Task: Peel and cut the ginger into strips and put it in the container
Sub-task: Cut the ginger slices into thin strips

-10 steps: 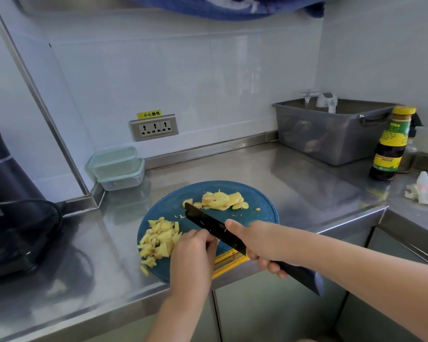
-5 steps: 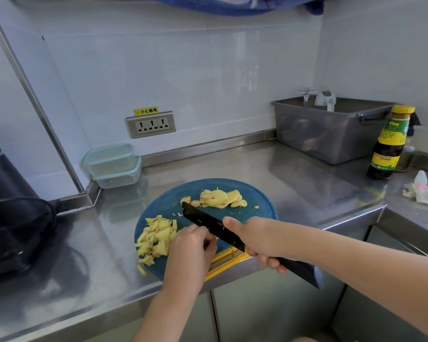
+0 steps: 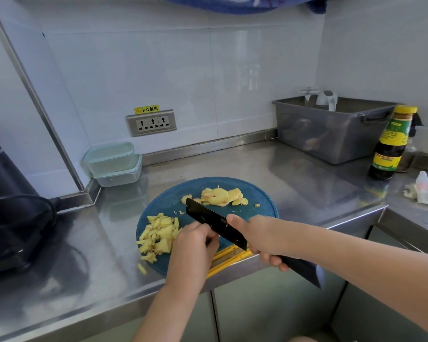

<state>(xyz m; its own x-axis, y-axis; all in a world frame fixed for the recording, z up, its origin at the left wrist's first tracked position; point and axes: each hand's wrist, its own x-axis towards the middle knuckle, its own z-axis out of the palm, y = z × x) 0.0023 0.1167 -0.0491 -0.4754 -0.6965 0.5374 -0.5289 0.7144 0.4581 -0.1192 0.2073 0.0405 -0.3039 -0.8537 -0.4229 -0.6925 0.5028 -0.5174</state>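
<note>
Right grip (image 3: 260, 239): wrapped round the handle of the black knife (image 3: 215, 223), thumb on the blade's flank.
Left grip (image 3: 193, 240): fingers curled just beside the blade. What they pin is hidden, so I cannot tell if it holds anything.
Ginger strips (image 3: 158, 236): loose heap on the left of the blue cutting board (image 3: 265, 208).
Ginger slices (image 3: 220, 197): overlapping at the far side, past the knife tip, not yet cut.
Handling: I judge them light, firm and damp-faced, so they are likely to skid. I'd pin a small flat stack from above and scoop the strips rather than pinch them.
Lidded containers (image 3: 113, 164): stacked in the counter (image 3: 257, 169) corner, well apart.
</note>
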